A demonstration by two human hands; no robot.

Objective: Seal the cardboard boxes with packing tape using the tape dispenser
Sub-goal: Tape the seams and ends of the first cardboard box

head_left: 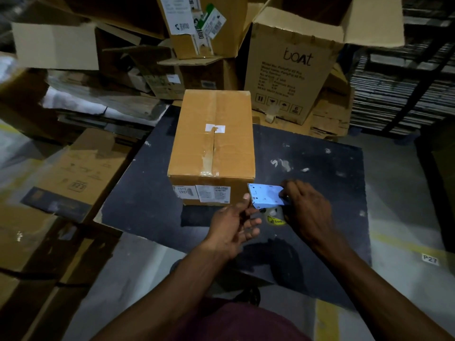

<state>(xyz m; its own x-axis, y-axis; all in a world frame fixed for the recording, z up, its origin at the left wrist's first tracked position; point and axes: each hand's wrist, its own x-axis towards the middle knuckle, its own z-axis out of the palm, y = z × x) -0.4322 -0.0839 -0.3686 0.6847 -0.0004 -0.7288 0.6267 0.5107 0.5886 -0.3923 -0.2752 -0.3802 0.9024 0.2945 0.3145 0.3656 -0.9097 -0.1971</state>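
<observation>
A closed brown cardboard box (213,143) stands on a dark board (307,168), its top seam partly covered with clear tape and a small white label. Just in front of its near right corner, my right hand (307,212) grips a blue tape dispenser (266,195) with a serrated edge facing left; its tape roll (275,219) with a yellow core label shows underneath. My left hand (234,225) is at the dispenser's serrated edge, thumb and forefinger pinching there while the other fingers stay loosely spread. I cannot make out the tape end itself.
An open box marked "boat" (293,72) stands behind on the right. Stacked and flattened cartons (81,168) crowd the left and back. Shelving (403,94) fills the far right. Grey floor with yellow lines and a "P27" mark (429,259) lies at right.
</observation>
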